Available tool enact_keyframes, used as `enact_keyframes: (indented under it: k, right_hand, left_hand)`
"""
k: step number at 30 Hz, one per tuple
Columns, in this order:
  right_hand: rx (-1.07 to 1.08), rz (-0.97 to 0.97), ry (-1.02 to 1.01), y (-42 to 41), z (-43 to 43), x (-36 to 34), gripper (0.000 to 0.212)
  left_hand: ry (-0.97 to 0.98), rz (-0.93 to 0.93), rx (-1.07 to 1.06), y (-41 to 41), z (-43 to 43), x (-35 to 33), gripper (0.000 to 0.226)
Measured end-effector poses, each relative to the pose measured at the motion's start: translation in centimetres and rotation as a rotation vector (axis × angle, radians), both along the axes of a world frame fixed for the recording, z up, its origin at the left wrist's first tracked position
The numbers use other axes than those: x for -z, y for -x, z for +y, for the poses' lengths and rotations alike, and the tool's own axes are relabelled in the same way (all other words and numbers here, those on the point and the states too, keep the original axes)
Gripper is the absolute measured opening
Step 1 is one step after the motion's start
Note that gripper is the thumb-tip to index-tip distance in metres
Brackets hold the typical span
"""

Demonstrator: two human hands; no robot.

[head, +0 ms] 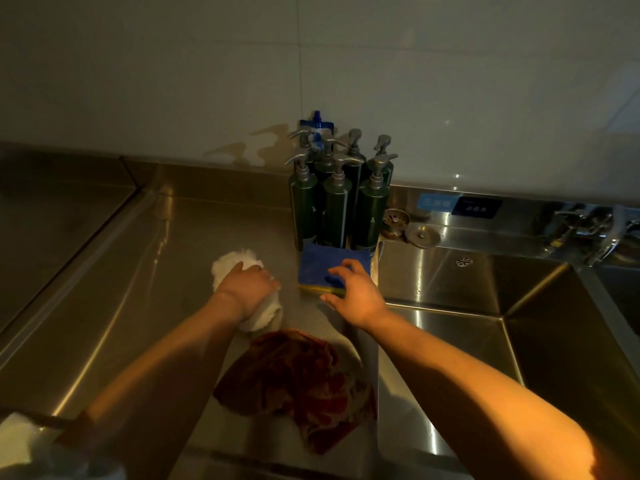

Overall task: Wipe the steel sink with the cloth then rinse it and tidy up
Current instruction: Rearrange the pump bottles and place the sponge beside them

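A white cloth [231,263] lies bunched on the steel counter [145,271] left of the sink. My left hand [247,287] lies on top of it with fingers curled into the fabric. A blue sponge with a yellow underside [320,263] sits just left of the sink edge. My right hand [353,289] is over its near right corner, fingers spread and bent, fingertips on the blue top and thumb at the near edge. The steel sink [450,282] opens to the right, its basin deep and dark.
A red-brown patterned cloth [298,375] lies crumpled near the counter's front. Several dark green pump bottles [334,202] stand behind the sponge against the wall. A drain strainer [396,220] and plug [422,233] rest on the sink's back ledge; the tap [588,230] is at far right.
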State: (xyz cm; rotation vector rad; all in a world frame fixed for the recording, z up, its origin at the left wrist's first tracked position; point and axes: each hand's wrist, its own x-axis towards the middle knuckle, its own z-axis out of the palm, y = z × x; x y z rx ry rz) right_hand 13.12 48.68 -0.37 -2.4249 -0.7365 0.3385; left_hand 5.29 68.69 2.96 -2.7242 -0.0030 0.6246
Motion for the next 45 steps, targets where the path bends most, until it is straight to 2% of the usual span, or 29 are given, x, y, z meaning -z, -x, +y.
enact_keyframes:
  k: [3,7,15,23,28,35,40,45]
  right_hand:
    - [0.006,0.001,0.017,-0.2,-0.3,0.1,0.057]
    - [0.003,0.004,0.012,-0.4,-0.8,0.1,0.057]
    - [0.011,0.014,-0.064,-1.3,-1.3,-0.6,0.059]
    - [0.051,-0.021,-0.233,-3.0,-1.0,-2.5,0.067]
    - [0.094,-0.062,-0.33,-4.1,-1.2,-3.7,0.063]
    - [0.127,-0.077,-0.29,-5.7,-3.3,-2.7,0.063]
    - [0.161,-0.045,-0.278,-6.4,-3.7,0.1,0.061]
    - [0.179,0.066,-0.199,-7.0,-3.2,2.0,0.066]
  left_hand:
    - [-0.115,0.002,-0.044,-0.6,0.7,-0.1,0.041]
    - [-0.159,0.014,-0.062,-1.3,1.1,-0.5,0.041]
    - [0.042,-0.114,-0.071,-4.6,0.2,-3.6,0.038]
    - [0.042,-0.381,0.238,-7.3,-2.8,-5.9,0.035]
    - [0.148,-0.501,0.299,-9.1,-4.3,-7.2,0.034]
    - [0.346,-0.473,0.289,-11.2,-6.4,-4.7,0.036]
    - [0.417,-0.387,0.282,-12.2,-6.7,-1.4,0.041]
    - [0.561,-0.317,0.165,-11.4,-5.5,1.0,0.059]
